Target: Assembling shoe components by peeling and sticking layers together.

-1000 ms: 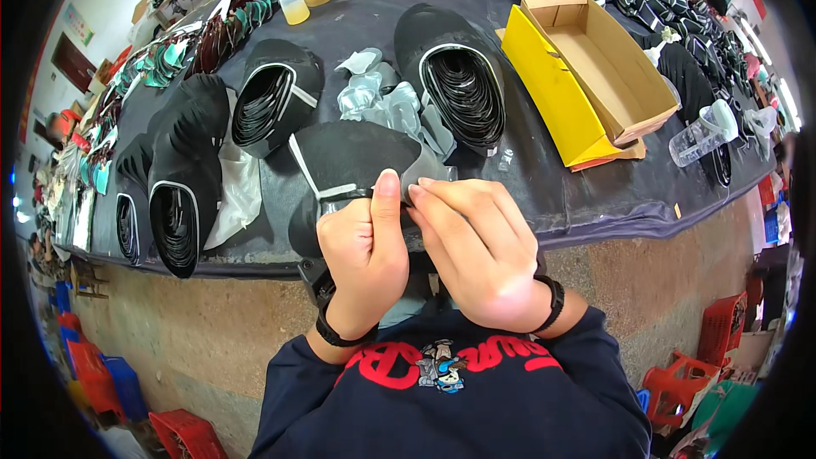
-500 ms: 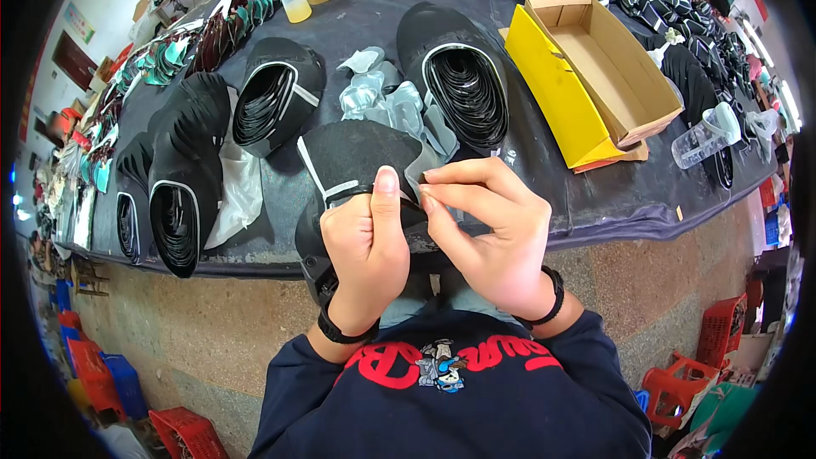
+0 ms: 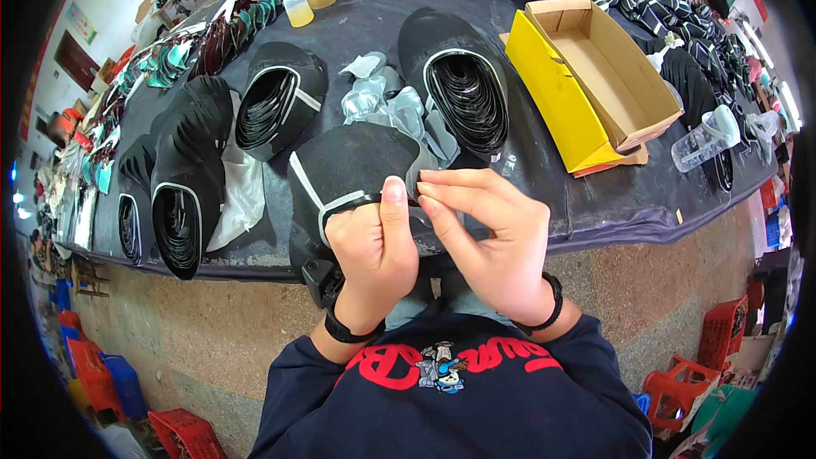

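Observation:
A black fabric shoe upper (image 3: 357, 153) with pale trim along its edge lies at the table's near side. My left hand (image 3: 374, 242) is closed round its near rim, thumb pointing up. Against the upper's right end, my right hand (image 3: 501, 225) pinches a grey curved piece (image 3: 414, 178) between thumb and fingers. How far that piece sits inside the upper is hidden by my fingers. Just beyond lies a loose pile of translucent grey curved pieces (image 3: 399, 112). A nested stack of black uppers (image 3: 467, 98) stands behind my right hand.
More nested black uppers (image 3: 191, 144) stand at the left beside a white plastic bag (image 3: 240, 208). On the right are a yellow box (image 3: 552, 89) and a clear plastic cup (image 3: 697, 146). A bottle of yellow liquid (image 3: 297, 7) stands at the back. The table's near edge (image 3: 586, 242) runs past my forearms.
My left hand has shifted slightly right and down, turning the near rim of the upper a little. The right hand keeps its pinch in almost the same place.

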`<state>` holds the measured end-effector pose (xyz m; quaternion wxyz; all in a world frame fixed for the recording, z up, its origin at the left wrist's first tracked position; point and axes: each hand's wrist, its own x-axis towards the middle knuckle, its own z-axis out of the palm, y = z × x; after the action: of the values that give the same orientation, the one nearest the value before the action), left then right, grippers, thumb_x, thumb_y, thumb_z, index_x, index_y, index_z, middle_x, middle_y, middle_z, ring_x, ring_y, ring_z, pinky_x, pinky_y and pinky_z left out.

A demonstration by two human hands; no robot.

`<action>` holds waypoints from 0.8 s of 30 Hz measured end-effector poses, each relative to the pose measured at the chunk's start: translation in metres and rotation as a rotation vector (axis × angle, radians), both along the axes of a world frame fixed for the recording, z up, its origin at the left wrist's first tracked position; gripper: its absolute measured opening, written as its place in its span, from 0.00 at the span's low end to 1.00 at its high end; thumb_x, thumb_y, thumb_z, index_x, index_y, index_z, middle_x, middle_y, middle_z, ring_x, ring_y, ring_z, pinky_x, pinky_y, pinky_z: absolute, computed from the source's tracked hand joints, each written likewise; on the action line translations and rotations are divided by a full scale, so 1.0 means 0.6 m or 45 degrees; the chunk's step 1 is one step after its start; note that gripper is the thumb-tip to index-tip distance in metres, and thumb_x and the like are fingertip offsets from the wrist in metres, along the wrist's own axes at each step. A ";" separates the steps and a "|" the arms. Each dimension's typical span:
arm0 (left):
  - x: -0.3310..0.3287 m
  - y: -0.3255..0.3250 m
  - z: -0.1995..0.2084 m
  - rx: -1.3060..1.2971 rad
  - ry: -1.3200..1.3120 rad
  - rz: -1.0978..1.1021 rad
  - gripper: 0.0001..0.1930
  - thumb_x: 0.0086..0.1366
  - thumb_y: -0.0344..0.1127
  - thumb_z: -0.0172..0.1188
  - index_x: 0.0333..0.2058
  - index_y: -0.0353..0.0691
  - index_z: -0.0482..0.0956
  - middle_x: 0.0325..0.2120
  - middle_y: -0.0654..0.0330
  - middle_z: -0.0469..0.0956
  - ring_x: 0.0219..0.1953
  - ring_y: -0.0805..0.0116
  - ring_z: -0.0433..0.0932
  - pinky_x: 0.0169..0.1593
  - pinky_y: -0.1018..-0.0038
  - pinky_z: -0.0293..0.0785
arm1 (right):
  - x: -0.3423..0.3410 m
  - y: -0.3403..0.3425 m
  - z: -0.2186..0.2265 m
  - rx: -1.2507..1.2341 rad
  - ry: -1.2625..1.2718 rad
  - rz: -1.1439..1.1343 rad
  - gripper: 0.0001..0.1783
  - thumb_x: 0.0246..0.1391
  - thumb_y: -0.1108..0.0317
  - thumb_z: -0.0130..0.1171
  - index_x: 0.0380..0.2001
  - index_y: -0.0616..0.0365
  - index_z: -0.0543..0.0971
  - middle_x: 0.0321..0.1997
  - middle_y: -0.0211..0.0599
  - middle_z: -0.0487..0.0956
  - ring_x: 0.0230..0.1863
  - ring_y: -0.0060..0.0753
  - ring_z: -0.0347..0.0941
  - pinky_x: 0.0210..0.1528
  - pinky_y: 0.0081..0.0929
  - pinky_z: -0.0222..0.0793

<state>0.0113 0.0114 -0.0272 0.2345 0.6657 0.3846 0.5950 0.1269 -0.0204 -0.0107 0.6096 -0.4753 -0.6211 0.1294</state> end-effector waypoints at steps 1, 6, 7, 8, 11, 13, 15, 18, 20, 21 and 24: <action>0.000 -0.002 0.000 0.046 0.092 0.028 0.20 0.60 0.26 0.50 0.09 0.35 0.65 0.04 0.60 0.60 0.06 0.70 0.58 0.14 0.72 0.50 | -0.002 -0.001 0.001 0.047 -0.095 -0.048 0.08 0.37 0.78 0.62 0.26 0.64 0.79 0.32 0.39 0.78 0.30 0.35 0.75 0.33 0.25 0.70; 0.009 -0.004 -0.004 0.186 0.219 0.089 0.16 0.59 0.25 0.50 0.11 0.34 0.70 0.06 0.57 0.66 0.07 0.63 0.64 0.14 0.72 0.55 | -0.011 0.003 -0.004 0.151 -0.181 -0.145 0.08 0.36 0.79 0.61 0.26 0.63 0.78 0.31 0.40 0.78 0.29 0.36 0.75 0.33 0.25 0.71; 0.009 -0.004 -0.004 0.188 0.219 0.089 0.16 0.59 0.25 0.50 0.11 0.34 0.70 0.06 0.57 0.66 0.07 0.63 0.64 0.14 0.72 0.55 | -0.012 0.003 -0.005 0.147 -0.171 -0.161 0.09 0.36 0.80 0.61 0.26 0.63 0.77 0.31 0.40 0.78 0.30 0.37 0.75 0.32 0.25 0.71; 0.008 -0.004 -0.004 0.210 0.234 0.092 0.16 0.59 0.25 0.50 0.12 0.34 0.70 0.06 0.57 0.66 0.07 0.63 0.64 0.14 0.72 0.55 | -0.012 0.004 -0.006 0.143 -0.161 -0.177 0.09 0.35 0.80 0.60 0.26 0.63 0.77 0.31 0.40 0.78 0.30 0.37 0.75 0.31 0.25 0.71; -0.002 -0.007 -0.004 0.144 0.241 0.079 0.14 0.58 0.25 0.52 0.13 0.33 0.72 0.07 0.57 0.68 0.08 0.65 0.67 0.15 0.74 0.57 | -0.008 0.006 -0.006 0.062 -0.061 -0.126 0.08 0.37 0.81 0.59 0.26 0.63 0.76 0.30 0.39 0.78 0.30 0.33 0.76 0.32 0.23 0.72; -0.007 -0.006 -0.003 0.053 0.231 0.062 0.13 0.58 0.26 0.53 0.14 0.32 0.73 0.08 0.58 0.70 0.10 0.68 0.69 0.16 0.75 0.58 | -0.006 0.006 -0.003 -0.073 0.188 -0.005 0.07 0.39 0.81 0.58 0.27 0.63 0.76 0.30 0.38 0.78 0.31 0.31 0.76 0.33 0.21 0.72; -0.008 -0.003 0.002 -0.151 -0.064 -0.175 0.06 0.55 0.25 0.58 0.21 0.30 0.76 0.16 0.59 0.76 0.19 0.76 0.74 0.22 0.80 0.67 | -0.002 0.006 -0.002 -0.232 0.476 0.182 0.04 0.44 0.80 0.57 0.28 0.65 0.75 0.31 0.36 0.78 0.32 0.22 0.76 0.36 0.17 0.72; -0.002 0.002 0.012 -0.475 -0.564 -0.507 0.06 0.53 0.22 0.60 0.31 0.28 0.76 0.27 0.58 0.78 0.29 0.77 0.76 0.33 0.81 0.72 | 0.004 0.006 0.005 -0.311 0.647 0.243 0.05 0.46 0.79 0.56 0.29 0.67 0.75 0.30 0.35 0.78 0.32 0.21 0.75 0.36 0.18 0.72; -0.011 0.012 0.010 -0.543 -0.618 -0.623 0.11 0.52 0.18 0.59 0.36 0.27 0.73 0.32 0.55 0.77 0.33 0.74 0.76 0.38 0.80 0.73 | 0.023 0.009 0.017 -0.422 0.709 0.305 0.04 0.48 0.79 0.54 0.30 0.67 0.74 0.28 0.32 0.77 0.30 0.17 0.73 0.32 0.14 0.70; -0.014 0.016 0.011 -0.585 -0.638 -0.665 0.11 0.52 0.19 0.59 0.36 0.27 0.74 0.32 0.55 0.77 0.33 0.74 0.76 0.38 0.79 0.73 | 0.032 0.010 0.018 -0.444 0.717 0.320 0.03 0.49 0.79 0.53 0.29 0.67 0.74 0.28 0.32 0.77 0.29 0.16 0.72 0.32 0.14 0.69; -0.027 0.022 0.011 -0.611 -0.698 -0.735 0.13 0.51 0.19 0.60 0.38 0.27 0.73 0.33 0.55 0.77 0.36 0.73 0.76 0.41 0.77 0.73 | 0.061 0.012 0.020 -0.374 0.718 0.290 0.04 0.50 0.79 0.50 0.29 0.65 0.75 0.26 0.31 0.76 0.27 0.15 0.70 0.29 0.12 0.65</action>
<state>-0.0046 0.0247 -0.0208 0.6309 0.4905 0.2344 0.5536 0.1635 -0.0130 0.0015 0.6641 -0.4311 -0.4517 0.4112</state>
